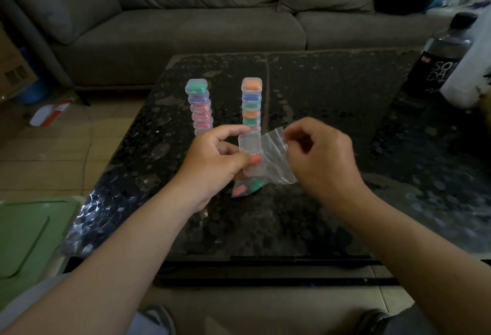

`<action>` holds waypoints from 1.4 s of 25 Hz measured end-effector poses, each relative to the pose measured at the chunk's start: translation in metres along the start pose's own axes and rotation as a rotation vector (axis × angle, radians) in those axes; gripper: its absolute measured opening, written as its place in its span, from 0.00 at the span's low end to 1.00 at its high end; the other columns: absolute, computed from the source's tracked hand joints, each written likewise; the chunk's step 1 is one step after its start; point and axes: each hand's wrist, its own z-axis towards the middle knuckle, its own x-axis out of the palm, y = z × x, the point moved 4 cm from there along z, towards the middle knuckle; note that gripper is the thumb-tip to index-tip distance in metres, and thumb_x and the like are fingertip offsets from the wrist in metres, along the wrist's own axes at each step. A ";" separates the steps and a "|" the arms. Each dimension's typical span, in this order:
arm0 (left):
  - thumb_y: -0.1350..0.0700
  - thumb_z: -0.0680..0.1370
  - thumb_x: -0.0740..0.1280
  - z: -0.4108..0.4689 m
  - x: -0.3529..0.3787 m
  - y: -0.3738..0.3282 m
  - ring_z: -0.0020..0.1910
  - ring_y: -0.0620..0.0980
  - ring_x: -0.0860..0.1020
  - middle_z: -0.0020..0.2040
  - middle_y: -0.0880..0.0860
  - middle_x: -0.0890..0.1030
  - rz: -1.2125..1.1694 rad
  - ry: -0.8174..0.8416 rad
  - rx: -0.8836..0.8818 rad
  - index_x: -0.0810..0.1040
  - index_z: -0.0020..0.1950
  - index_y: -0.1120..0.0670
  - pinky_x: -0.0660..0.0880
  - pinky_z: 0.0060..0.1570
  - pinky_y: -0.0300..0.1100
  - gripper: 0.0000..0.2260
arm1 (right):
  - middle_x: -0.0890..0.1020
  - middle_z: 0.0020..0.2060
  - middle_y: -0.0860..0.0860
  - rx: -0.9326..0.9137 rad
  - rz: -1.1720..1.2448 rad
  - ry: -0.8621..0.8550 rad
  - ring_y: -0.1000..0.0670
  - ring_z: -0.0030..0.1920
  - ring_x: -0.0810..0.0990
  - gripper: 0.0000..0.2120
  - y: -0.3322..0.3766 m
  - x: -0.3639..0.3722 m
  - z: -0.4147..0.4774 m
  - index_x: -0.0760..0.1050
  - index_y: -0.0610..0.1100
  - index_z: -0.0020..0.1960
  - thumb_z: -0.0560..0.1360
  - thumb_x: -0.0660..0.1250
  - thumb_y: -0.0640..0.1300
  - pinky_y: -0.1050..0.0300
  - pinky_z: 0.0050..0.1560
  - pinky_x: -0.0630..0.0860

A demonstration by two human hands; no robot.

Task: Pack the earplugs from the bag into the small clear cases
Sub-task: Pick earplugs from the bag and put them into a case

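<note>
The left hand (212, 159) holds an open clear case (251, 154) between thumb and fingers, lid tipped up, with a red earplug (255, 159) showing in its base. The right hand (316, 156) pinches the top of a clear plastic bag (276, 160) just beside the case; the bag hangs down to the surface (332, 122), and in its lower end lie three earplugs (248, 187), one red and two green as far as can be told. Both forearms reach in from the near edge, wrists raised above the surface.

Behind the hands, toward the middle of the surface, stand two stacks of filled cases. The left stack (199, 106) shows about six cases, the right stack (251, 103) six, its lowest partly hidden by the left hand's forefinger. A dark bottle (438, 55) stands at the far right corner beside a white bag (470, 69). A grey sofa (186, 15) runs beyond the far edge, and a green lid (29, 233) lies off the near left corner.
</note>
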 end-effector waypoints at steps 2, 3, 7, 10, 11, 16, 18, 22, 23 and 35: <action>0.66 0.75 0.75 0.001 -0.007 -0.001 0.42 0.51 0.88 0.42 0.55 0.88 0.008 -0.018 -0.053 0.79 0.63 0.48 0.85 0.45 0.52 0.21 | 0.80 0.41 0.59 0.179 -0.025 0.006 0.60 0.43 0.80 0.12 -0.016 -0.001 0.010 0.78 0.53 0.48 0.77 0.68 0.36 0.67 0.44 0.79; 0.66 0.75 0.75 0.001 -0.010 0.000 0.41 0.52 0.88 0.42 0.56 0.87 0.011 -0.026 -0.089 0.78 0.64 0.48 0.84 0.42 0.50 0.21 | 0.81 0.41 0.57 0.255 -0.007 0.044 0.59 0.44 0.81 0.13 -0.023 0.001 0.014 0.78 0.54 0.47 0.77 0.68 0.35 0.63 0.48 0.81; 0.67 0.76 0.74 -0.001 -0.020 0.005 0.41 0.55 0.88 0.52 0.60 0.84 0.012 -0.062 -0.190 0.78 0.64 0.50 0.85 0.39 0.54 0.20 | 0.85 0.42 0.51 0.496 0.165 0.239 0.52 0.42 0.86 0.10 -0.034 0.017 0.013 0.81 0.50 0.44 0.76 0.71 0.35 0.52 0.47 0.85; 0.69 0.75 0.74 -0.002 -0.022 0.009 0.43 0.56 0.88 0.55 0.60 0.83 0.011 -0.053 -0.246 0.77 0.62 0.49 0.85 0.41 0.57 0.21 | 0.87 0.40 0.44 0.598 0.305 0.356 0.49 0.37 0.87 0.05 -0.028 0.023 0.007 0.83 0.43 0.45 0.76 0.71 0.34 0.56 0.39 0.84; 0.69 0.75 0.74 -0.002 -0.023 0.011 0.44 0.56 0.88 0.55 0.59 0.84 0.017 -0.049 -0.256 0.77 0.62 0.48 0.85 0.42 0.58 0.21 | 0.87 0.40 0.44 0.603 0.294 0.396 0.49 0.37 0.87 0.05 -0.026 0.025 0.005 0.83 0.42 0.46 0.76 0.70 0.34 0.57 0.38 0.84; 0.68 0.76 0.74 0.002 -0.025 0.015 0.43 0.54 0.88 0.58 0.59 0.82 0.019 -0.076 -0.238 0.78 0.59 0.48 0.85 0.47 0.60 0.19 | 0.85 0.31 0.46 0.543 0.383 0.527 0.50 0.30 0.84 0.12 -0.010 0.039 -0.004 0.83 0.39 0.44 0.82 0.65 0.42 0.59 0.30 0.78; 0.68 0.76 0.73 0.003 -0.024 0.017 0.42 0.54 0.88 0.56 0.59 0.83 0.020 -0.074 -0.241 0.78 0.60 0.49 0.85 0.47 0.59 0.19 | 0.82 0.27 0.49 0.484 0.388 0.579 0.54 0.26 0.80 0.13 -0.005 0.041 -0.008 0.82 0.40 0.40 0.82 0.65 0.41 0.62 0.26 0.75; 0.69 0.77 0.71 0.003 -0.021 0.018 0.41 0.54 0.88 0.51 0.61 0.85 0.008 -0.067 -0.258 0.77 0.63 0.50 0.85 0.46 0.56 0.20 | 0.81 0.25 0.48 0.386 0.290 0.721 0.53 0.23 0.78 0.09 -0.003 0.047 -0.015 0.82 0.37 0.41 0.76 0.67 0.28 0.61 0.24 0.73; 0.69 0.77 0.71 0.003 -0.021 0.019 0.41 0.55 0.88 0.51 0.61 0.85 0.010 -0.069 -0.260 0.77 0.63 0.50 0.85 0.46 0.56 0.20 | 0.81 0.27 0.46 0.374 0.259 0.727 0.52 0.23 0.78 0.09 -0.003 0.049 -0.016 0.83 0.37 0.41 0.73 0.67 0.26 0.60 0.24 0.73; 0.68 0.76 0.74 0.010 -0.019 0.028 0.42 0.55 0.88 0.54 0.62 0.83 0.005 -0.064 -0.315 0.76 0.64 0.49 0.85 0.43 0.52 0.22 | 0.82 0.25 0.51 0.421 0.238 0.593 0.54 0.24 0.78 0.07 -0.009 0.064 -0.015 0.85 0.48 0.43 0.76 0.72 0.38 0.59 0.27 0.77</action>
